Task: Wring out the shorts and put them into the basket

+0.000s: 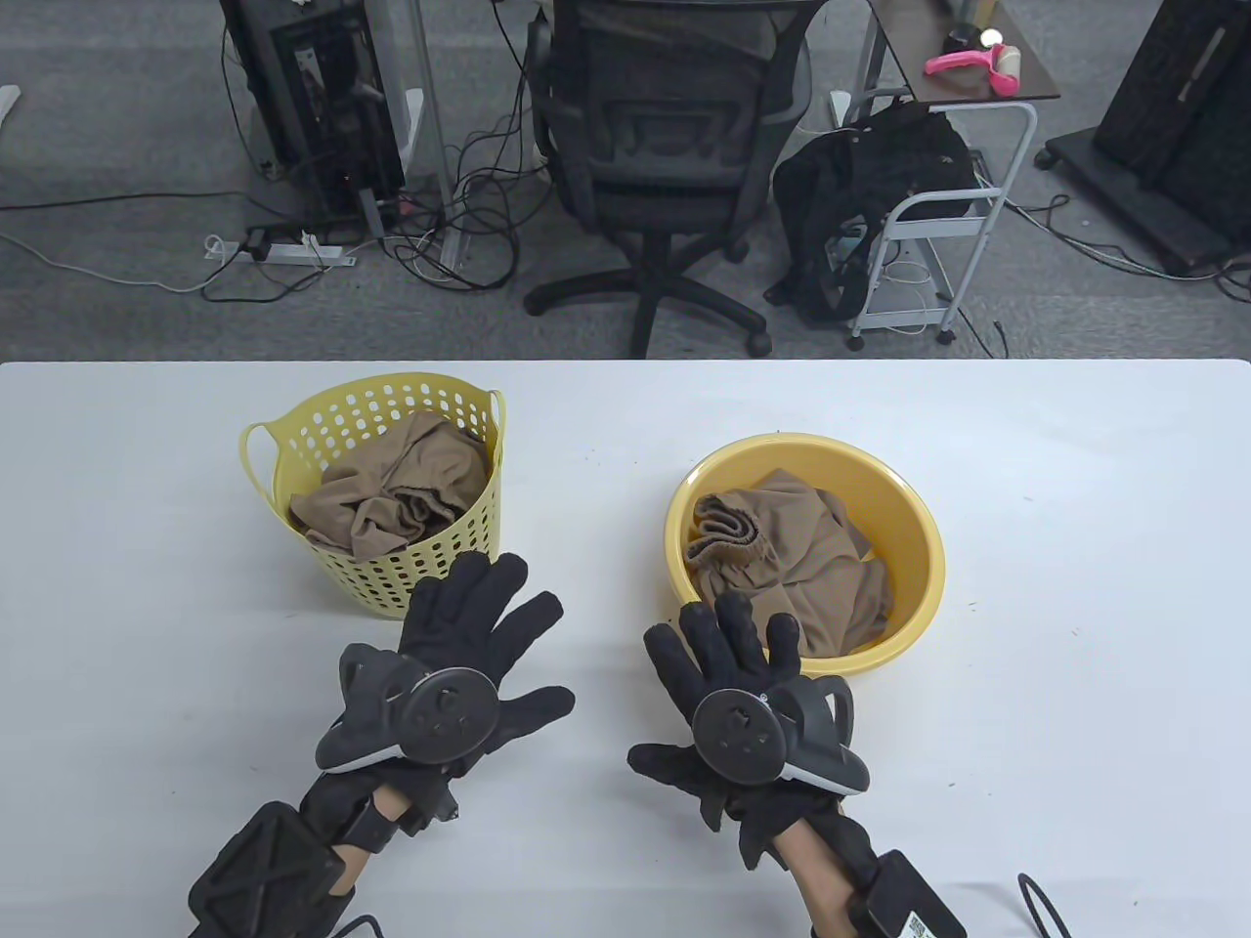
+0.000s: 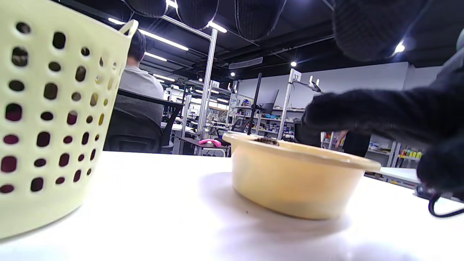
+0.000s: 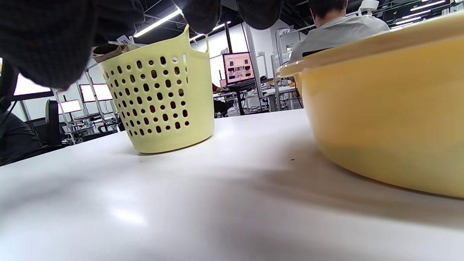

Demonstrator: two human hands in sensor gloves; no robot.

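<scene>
In the yellow bowl (image 1: 909,547), crumpled tan shorts (image 1: 792,567), both hands' fingers (image 1: 489,606) spread, holding nothing

A white desk (image 1: 1075,586) carries two containers. A pale yellow perforated basket (image 1: 391,572) with loop handles stands left of centre, and a round yellow basin (image 1: 919,547) sits well apart to its right. A black cable (image 1: 1041,904) loops at the desk's near right edge.
</scene>
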